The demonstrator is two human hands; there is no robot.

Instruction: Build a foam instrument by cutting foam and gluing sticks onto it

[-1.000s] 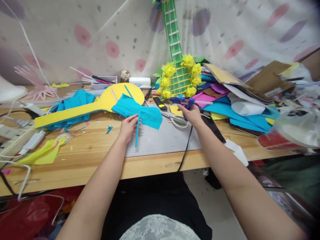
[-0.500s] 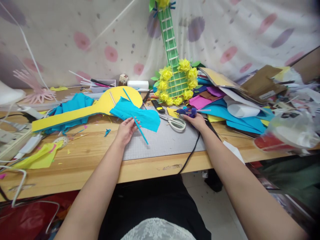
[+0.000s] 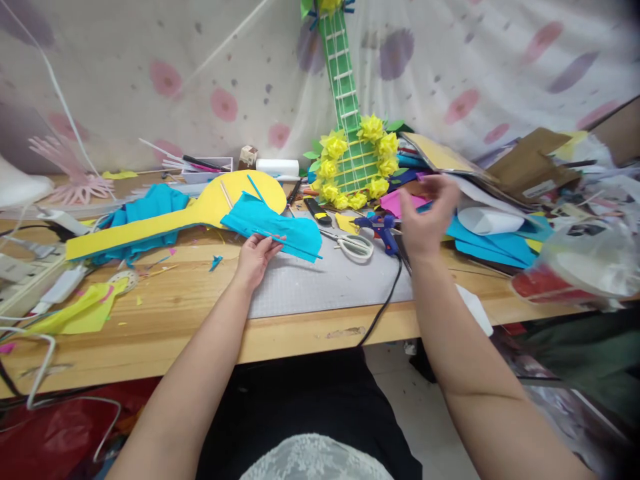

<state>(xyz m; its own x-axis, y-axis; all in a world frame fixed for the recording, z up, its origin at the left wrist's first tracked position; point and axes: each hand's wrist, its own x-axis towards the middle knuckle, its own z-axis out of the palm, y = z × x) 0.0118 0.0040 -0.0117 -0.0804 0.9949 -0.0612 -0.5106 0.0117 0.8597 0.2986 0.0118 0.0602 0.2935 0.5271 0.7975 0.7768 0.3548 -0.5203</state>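
Observation:
My left hand [image 3: 260, 257] pinches a thin blue paper-wrapped stick [image 3: 303, 251], which lies across a sheet of blue crepe paper [image 3: 295, 230]. That sheet partly covers the round end of a yellow guitar-shaped cutout [image 3: 210, 203], where another short blue stick [image 3: 256, 187] rests. In the air to the right is my right hand [image 3: 429, 217], smeared by motion, its fingers apart and nothing visible in them. Just left of it, a blue glue gun [image 3: 384, 233] stands on the grey cutting mat [image 3: 320, 287]. Scissors [image 3: 354, 247] with pale handles lie beside the gun.
A green paper guitar [image 3: 345, 100] with yellow flowers leans against the patterned curtain. Coloured papers [image 3: 493, 243] pile up at the right, near a plastic bag [image 3: 575, 263]. A black cord [image 3: 384, 310] hangs over the table edge. Blue crumpled crepe paper [image 3: 145, 217] lies behind the cutout.
My right hand has let go of the glue gun and risen to the right. The stick in my left hand has swung from pointing toward me to lying along the blue sheet.

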